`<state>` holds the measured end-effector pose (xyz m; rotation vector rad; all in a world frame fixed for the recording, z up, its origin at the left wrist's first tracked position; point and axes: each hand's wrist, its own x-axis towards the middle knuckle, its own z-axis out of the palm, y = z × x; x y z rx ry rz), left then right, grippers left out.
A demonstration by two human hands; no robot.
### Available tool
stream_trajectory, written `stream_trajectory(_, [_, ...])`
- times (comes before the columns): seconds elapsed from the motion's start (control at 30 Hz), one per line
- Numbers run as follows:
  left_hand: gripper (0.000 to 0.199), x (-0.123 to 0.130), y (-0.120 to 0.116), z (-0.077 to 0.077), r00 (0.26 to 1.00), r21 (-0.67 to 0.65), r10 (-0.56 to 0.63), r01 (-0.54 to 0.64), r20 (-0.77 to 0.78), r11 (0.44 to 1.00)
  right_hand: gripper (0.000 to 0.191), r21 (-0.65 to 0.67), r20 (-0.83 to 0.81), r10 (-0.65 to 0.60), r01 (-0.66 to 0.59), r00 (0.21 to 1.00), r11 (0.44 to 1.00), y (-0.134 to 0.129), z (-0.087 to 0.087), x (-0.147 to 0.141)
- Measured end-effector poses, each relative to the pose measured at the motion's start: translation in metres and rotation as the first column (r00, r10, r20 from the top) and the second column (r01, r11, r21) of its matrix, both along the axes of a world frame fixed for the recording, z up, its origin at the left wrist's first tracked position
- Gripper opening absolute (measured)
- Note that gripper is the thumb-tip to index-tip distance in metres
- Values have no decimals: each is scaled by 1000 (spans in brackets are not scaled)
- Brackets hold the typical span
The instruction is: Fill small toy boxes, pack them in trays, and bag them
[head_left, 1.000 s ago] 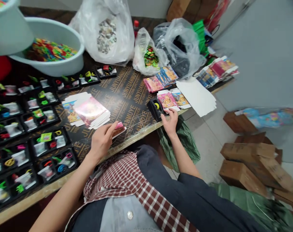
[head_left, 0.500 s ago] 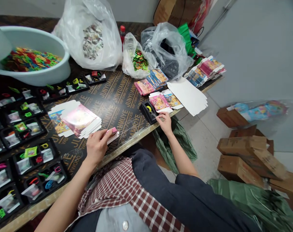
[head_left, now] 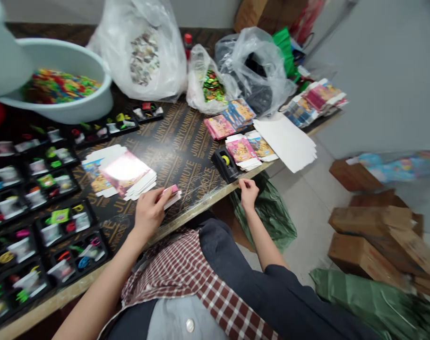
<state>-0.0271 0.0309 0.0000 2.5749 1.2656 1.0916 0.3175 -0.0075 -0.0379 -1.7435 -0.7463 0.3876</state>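
My left hand (head_left: 150, 211) is closed around a small pink-and-white carton (head_left: 173, 194) lying at the table's front edge. Most of that carton is hidden under my fingers. My right hand (head_left: 248, 192) has thumb and fingers pinched together just off the near end of a black tape dispenser (head_left: 225, 166) with a yellow roll. Whether a strip of tape is in the pinch I cannot make out. Beyond my left hand lies a fanned pile of flat printed cartons (head_left: 127, 172), pink ones over blue.
Black trays (head_left: 68, 222) of small toys and packets cover the left side. Behind them stands a pale blue tub (head_left: 83, 106) of colourful pieces. Clear bags (head_left: 172, 71), printed card stacks (head_left: 241, 151) and white sheets (head_left: 289, 144) lie farther back. Brown boxes (head_left: 349, 257) stand on the floor.
My right hand has drawn slightly away from the end of the tape dispenser, its fingers now more tightly pinched. My left hand stays on the carton. The whole view has shifted a little.
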Motion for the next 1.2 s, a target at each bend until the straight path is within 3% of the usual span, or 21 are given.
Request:
stream_trajectory(0.03, [40, 0, -2, 1, 1000, -16, -8, 8, -10, 1000, 32, 11, -50, 37, -37, 998, 999, -1, 5, -15])
stream_trajectory(0.1, [44, 0, -5, 2, 999, -49, -30, 29, -37, 998, 34, 2, -222, 255, -261, 941, 965, -1, 19, -52])
stream_trajectory(0.13, [47, -1, -6, 3, 998, -63, -39, 36, -41, 997, 36, 1, -337, 395, -419, 855, 908, 1, 28, -74])
stream_trajectory(0.2, [50, -3, -6, 4, 998, -75, -52, 51, -21, 996, 40, 57, -560, 590, -684, 581, 728, 5, 47, -116])
stream_trajectory(0.27, [51, -6, -6, 5, 997, -52, -65, 67, 30, 996, 40, 168, -703, 637, -796, 316, 581, 12, 63, -151])
stream_trajectory(0.3, [51, -7, -5, 5, 996, -29, -72, 74, 57, 997, 39, 218, -745, 629, -811, 221, 543, 15, 68, -164])
stream_trajectory(0.37, [48, -8, -4, 5, 991, 20, -86, 84, 105, 996, 35, 274, -800, 590, -811, 106, 516, 22, 72, -179])
stream_trajectory(0.43, [45, -9, -2, 4, 987, 51, -93, 87, 133, 995, 31, 288, -834, 549, -808, 53, 514, 26, 70, -184])
stream_trajectory(0.63, [36, -12, -4, 2, 993, -2, -80, 80, 88, 997, 25, 294, -862, 506, -784, 29, 546, 28, 62, -186])
stream_trajectory(0.73, [32, -12, -5, 0, 996, -43, -52, 56, 75, 998, 30, 243, -835, 540, -812, 103, 530, 27, 60, -188])
stream_trajectory(0.77, [28, -11, -4, 0, 996, -33, -37, 40, 85, 999, 33, 199, -798, 581, -839, 162, 507, 28, 60, -187])
stream_trajectory(0.83, [20, -7, -1, -2, 993, 16, -9, 8, 118, 1000, 43, 64, -653, 709, -913, 268, 403, 33, 59, -176])
stream_trajectory(0.9, [15, -4, 2, -4, 990, 51, 12, -20, 143, 998, 57, -94, -478, 824, -951, 304, 296, 49, 59, -159])
stream_trajectory(0.93, [16, -3, 3, -4, 989, 52, 20, -28, 145, 998, 64, -151, -399, 858, -946, 324, 287, 61, 60, -149])
stream_trajectory(0.97, [17, -2, 3, -3, 990, 40, 27, -33, 141, 999, 70, -184, -316, 875, -929, 367, 322, 78, 60, -141])
stream_trajectory(1.07, [23, -4, 0, 6, 989, -55, 23, -16, 144, 998, 66, -185, 68, 848, -828, 526, 529, 146, 59, -131])
stream_trajectory(1.13, [32, -8, -5, 17, 983, -170, 2, 29, 181, 985, 49, -235, 344, 815, -797, 467, 556, 201, 56, -142])
stream_trajectory(1.2, [44, -17, -11, 29, 976, -291, -44, 106, 214, 951, 60, -394, 467, 831, -770, 302, 502, 257, 51, -163])
